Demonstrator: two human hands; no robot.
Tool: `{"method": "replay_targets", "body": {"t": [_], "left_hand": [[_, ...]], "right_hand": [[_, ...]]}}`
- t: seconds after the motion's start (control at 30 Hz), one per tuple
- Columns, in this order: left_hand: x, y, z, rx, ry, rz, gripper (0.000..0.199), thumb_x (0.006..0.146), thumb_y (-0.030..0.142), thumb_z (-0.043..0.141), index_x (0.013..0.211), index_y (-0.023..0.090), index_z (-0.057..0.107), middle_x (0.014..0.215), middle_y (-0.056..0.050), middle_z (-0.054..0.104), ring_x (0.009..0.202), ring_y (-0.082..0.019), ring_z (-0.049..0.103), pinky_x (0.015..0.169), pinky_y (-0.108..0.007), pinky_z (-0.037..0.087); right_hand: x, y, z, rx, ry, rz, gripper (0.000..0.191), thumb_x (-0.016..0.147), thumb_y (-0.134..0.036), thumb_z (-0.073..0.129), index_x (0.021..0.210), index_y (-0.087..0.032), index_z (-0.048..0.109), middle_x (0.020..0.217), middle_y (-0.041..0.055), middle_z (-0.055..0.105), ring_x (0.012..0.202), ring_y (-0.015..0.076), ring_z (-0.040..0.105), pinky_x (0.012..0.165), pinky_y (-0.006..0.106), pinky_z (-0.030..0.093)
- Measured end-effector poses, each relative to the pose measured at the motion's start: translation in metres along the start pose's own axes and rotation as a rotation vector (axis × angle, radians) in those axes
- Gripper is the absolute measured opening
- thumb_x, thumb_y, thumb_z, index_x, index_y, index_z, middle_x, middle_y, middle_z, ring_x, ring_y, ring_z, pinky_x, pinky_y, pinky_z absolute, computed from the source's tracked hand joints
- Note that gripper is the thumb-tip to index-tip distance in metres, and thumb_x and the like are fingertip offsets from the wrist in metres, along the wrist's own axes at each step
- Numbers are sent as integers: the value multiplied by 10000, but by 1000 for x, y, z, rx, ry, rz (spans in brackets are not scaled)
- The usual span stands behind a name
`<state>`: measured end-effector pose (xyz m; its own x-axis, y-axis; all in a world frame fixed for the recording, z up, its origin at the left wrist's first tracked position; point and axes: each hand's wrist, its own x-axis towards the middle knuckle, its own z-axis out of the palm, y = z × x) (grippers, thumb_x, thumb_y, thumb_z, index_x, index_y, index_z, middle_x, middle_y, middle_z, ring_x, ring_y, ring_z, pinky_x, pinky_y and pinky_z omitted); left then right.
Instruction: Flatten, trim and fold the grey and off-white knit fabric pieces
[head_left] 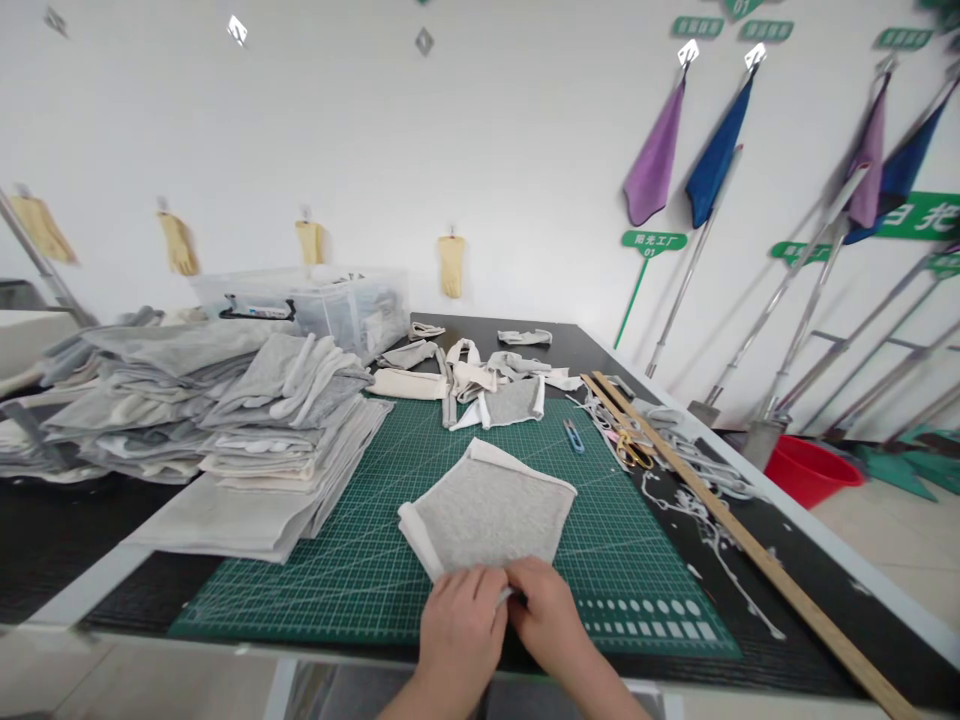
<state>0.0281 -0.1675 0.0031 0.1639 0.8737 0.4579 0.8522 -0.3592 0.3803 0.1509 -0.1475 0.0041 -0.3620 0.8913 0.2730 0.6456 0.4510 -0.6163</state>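
Note:
A light grey piece of fabric [495, 505] with pale folded edges lies on the green cutting mat [360, 560]. My left hand [461, 620] and my right hand [546, 612] meet at its near edge, side by side, with fingers curled round the cloth. A small bit of the grey edge shows between them, and my fingertips are partly hidden. Beyond the fabric, blue thread snips [574, 436] rest on the mat.
Stacked grey fabric pieces [255, 430] stand at the left, before a clear plastic box [315, 305]. Fabric scraps [510, 400] lie at the back. Along the right are a long wooden ruler [720, 510], yellow-handled scissors [634, 452] and loose thread [720, 540]. A red basin [814, 470] sits on the floor.

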Motion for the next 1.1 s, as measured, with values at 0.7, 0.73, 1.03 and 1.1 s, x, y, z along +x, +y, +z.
{"method": "replay_targets", "body": {"t": [0.7, 0.73, 1.03, 1.1], "left_hand": [[-10, -16, 5, 29, 41, 173, 190, 628, 90, 395, 774, 185, 469, 694, -14, 486, 660, -158, 404, 578, -297, 295], [-10, -17, 2, 14, 80, 200, 228, 619, 74, 393, 806, 183, 464, 708, -17, 489, 665, -157, 407, 581, -294, 304], [-15, -33, -22, 13, 334, 359, 368, 608, 6, 374, 945, 149, 412, 754, -46, 512, 707, -151, 444, 632, -291, 359], [-17, -36, -24, 31, 313, 356, 371, 607, 2, 364, 940, 156, 412, 744, -42, 515, 691, -149, 442, 626, -292, 358]], "right_hand": [[-14, 0, -12, 84, 203, -261, 355, 634, -20, 366, 872, -209, 550, 719, 22, 525, 688, 143, 457, 615, 259, 359], [-14, 0, -14, 110, 221, -256, 327, 642, -20, 363, 841, -200, 551, 706, 22, 524, 682, 140, 459, 608, 255, 360], [-24, -2, -28, 68, 246, -287, 313, 637, -13, 377, 843, -191, 530, 760, 9, 549, 761, 133, 485, 689, 248, 387], [-29, 0, -28, 7, 247, -295, 327, 625, -13, 367, 846, -192, 528, 768, 8, 555, 781, 136, 489, 703, 251, 389]]}}
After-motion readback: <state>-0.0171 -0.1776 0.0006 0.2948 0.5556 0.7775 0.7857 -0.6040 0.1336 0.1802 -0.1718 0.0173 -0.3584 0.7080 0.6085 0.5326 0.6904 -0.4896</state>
